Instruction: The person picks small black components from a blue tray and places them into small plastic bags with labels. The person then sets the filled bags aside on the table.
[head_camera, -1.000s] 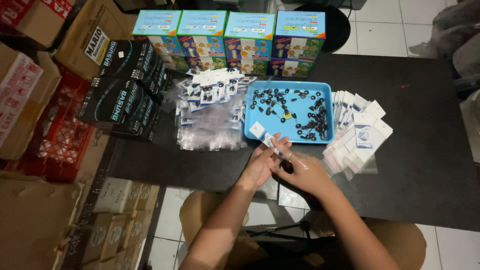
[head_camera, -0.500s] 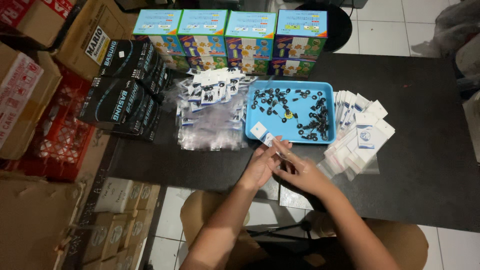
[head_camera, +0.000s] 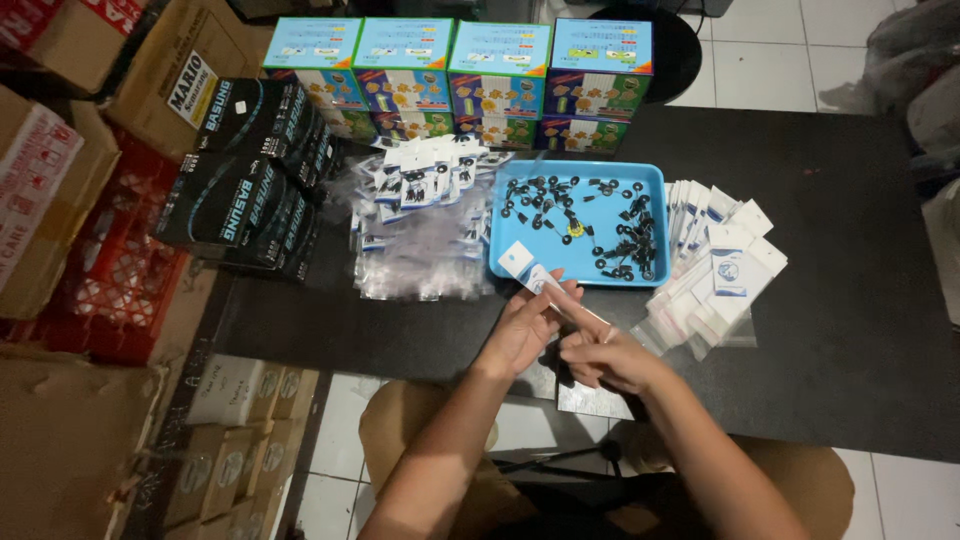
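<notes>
Left hand (head_camera: 525, 330): you are pinching a small clear packet (head_camera: 540, 280) by its white card.
Right hand (head_camera: 605, 358): your grip is grasping the packet's lower end.
Blue tray (head_camera: 510, 225): sitting just beyond on the bench (head_camera: 850, 330).

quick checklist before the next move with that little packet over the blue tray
1. Small clear packet with white header card held by both hands: ok.
2. Left hand grip on packet: ok.
3. Right hand pinching the packet's lower end: ok.
4. Blue tray holding small black parts, close to the hands: ok.
5. Packet mouth open: cannot tell.
6. Empty packets stacked right of tray: ok.
</notes>
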